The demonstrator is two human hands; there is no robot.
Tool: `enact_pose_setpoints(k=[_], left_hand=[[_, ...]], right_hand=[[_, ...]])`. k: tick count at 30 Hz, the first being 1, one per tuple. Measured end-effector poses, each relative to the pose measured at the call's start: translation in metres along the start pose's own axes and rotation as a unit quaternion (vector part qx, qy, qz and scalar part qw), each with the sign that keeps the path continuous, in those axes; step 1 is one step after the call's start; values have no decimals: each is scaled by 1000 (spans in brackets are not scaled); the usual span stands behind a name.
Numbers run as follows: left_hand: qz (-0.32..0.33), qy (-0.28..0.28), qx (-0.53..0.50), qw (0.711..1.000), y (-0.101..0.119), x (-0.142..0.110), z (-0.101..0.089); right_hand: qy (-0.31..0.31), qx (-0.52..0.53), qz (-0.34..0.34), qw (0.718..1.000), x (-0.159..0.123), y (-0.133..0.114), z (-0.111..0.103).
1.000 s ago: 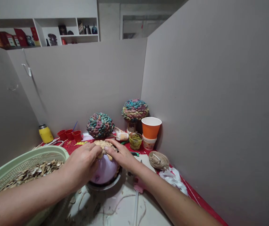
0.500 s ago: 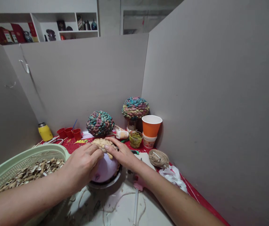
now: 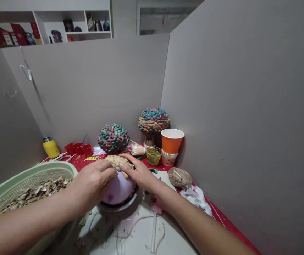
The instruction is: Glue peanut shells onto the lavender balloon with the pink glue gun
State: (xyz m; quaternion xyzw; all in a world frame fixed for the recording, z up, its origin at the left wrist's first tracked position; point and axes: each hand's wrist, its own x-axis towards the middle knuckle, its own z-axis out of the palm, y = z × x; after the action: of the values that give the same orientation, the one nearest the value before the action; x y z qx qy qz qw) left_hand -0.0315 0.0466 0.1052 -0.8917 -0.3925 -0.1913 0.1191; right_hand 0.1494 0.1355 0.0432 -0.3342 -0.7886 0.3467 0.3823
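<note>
A lilac balloon point(image 3: 119, 189), its upper part covered with tan peanut shells point(image 3: 114, 159), sits in a round metal bowl point(image 3: 121, 208). At the lower edge of the shell layer, my left hand point(image 3: 95, 180) is closed in a pinch against the balloon. Whatever its fingertips may hold is hidden. From the right, my right hand point(image 3: 138, 173) rests over the shells, fingers stretched out and thumb apart, touching the covered top. Just right of the bowl, partly under my right forearm, lies a pink glue gun point(image 3: 157, 206) with a clear glue stick point(image 3: 154, 233) sticking out.
A green basket point(image 3: 73, 170) of loose shells stands at the left. Behind are two colourful shell-covered balls point(image 3: 114, 138), red cups point(image 3: 87, 150), a yellow jar point(image 3: 50, 148), an orange paper cup point(image 3: 172, 143) and a twine ball point(image 3: 180, 177). Grey partitions point(image 3: 101, 81) enclose the table.
The camera view has shifted slightly. Both hands keep nearly the same places on the balloon and its shells.
</note>
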Motion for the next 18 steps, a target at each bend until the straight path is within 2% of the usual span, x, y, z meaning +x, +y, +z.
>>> enact_pose_setpoints(k=[3,7,12,15,18], left_hand=[[-34,-1,-43,998,-1,0,-2],[-54,-15,-114,992,1,-2,-13],[-117,53,-162,978,-4,-4,-28],[-192,83,-177,962,-18,-3,-24],[-254,53,-230,938,-35,1,-9]], right_hand=[[0,3,-1,1000,0,0,0],[-3,9,-6,1000,-1,1,0],[-2,16,-9,1000,-1,2,0],[-4,17,-10,1000,-1,2,0],[-9,15,-13,1000,-2,3,1]])
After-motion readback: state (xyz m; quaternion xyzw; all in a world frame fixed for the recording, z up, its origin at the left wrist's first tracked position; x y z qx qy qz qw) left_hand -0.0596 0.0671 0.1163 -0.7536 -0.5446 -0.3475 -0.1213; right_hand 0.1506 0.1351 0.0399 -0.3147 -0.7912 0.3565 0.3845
